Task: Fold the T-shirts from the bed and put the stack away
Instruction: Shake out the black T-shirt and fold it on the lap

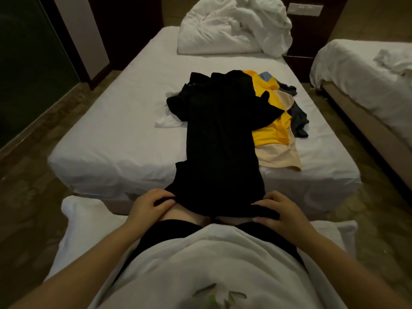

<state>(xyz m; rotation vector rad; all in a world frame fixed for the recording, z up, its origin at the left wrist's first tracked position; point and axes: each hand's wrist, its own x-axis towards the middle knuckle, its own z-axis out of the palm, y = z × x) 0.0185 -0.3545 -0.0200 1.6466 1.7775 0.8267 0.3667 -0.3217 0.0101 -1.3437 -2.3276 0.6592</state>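
Black T-shirt [223, 139] trails off the bed's [116, 139] near edge; left hand [149, 204] and right hand [281, 214] each pinch its hem.

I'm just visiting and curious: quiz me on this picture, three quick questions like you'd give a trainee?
1. True or false: the left hand and right hand both grip the near edge of the black T-shirt.
2. Which colour shirt lies partly under the black one? A red, B yellow, C green.
3. Fill in: the crumpled white duvet lies at the ___ end of the bed.
Key: 1 true; 2 B, the yellow shirt; 3 far.
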